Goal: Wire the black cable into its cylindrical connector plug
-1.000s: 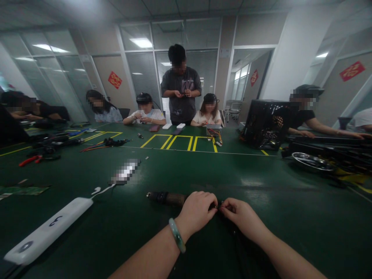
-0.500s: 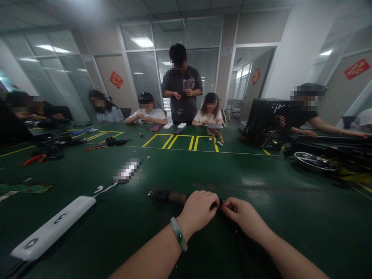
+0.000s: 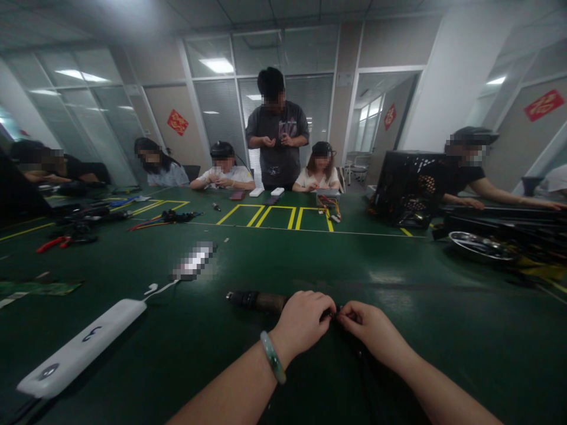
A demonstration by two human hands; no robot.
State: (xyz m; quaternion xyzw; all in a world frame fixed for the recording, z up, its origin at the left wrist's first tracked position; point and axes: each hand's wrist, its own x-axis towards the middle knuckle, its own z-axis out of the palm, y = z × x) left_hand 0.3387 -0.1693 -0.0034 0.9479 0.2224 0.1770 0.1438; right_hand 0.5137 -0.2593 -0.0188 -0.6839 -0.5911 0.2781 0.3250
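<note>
Your left hand (image 3: 302, 323), with a pale green jade bangle (image 3: 272, 357) on its wrist, and your right hand (image 3: 371, 328) are together over the dark green surface (image 3: 469, 354), the fingertips (image 3: 325, 310) of both closed on a thin black cable (image 3: 361, 378). The cable runs from between them down toward you, and the exact spot you pinch is too small and dark to make out. Just beyond your left hand lies a black-and-brown cylindrical object (image 3: 256, 301). Off to your left sits a white power strip (image 3: 80, 339), its white cord leading to a pixelated item (image 3: 192, 260). Farther left are red-handled pliers (image 3: 66, 242) and a green circuit board (image 3: 39, 287). Ahead, yellow tape outlines (image 3: 274, 217) mark the surface near a bundle of colored wires (image 3: 328, 208). To your right stand a black mesh computer case (image 3: 407, 189) and a metal tray (image 3: 482, 247). Across the surface, a standing person (image 3: 277, 133) holds both hands at chest height, while others sit working.
</note>
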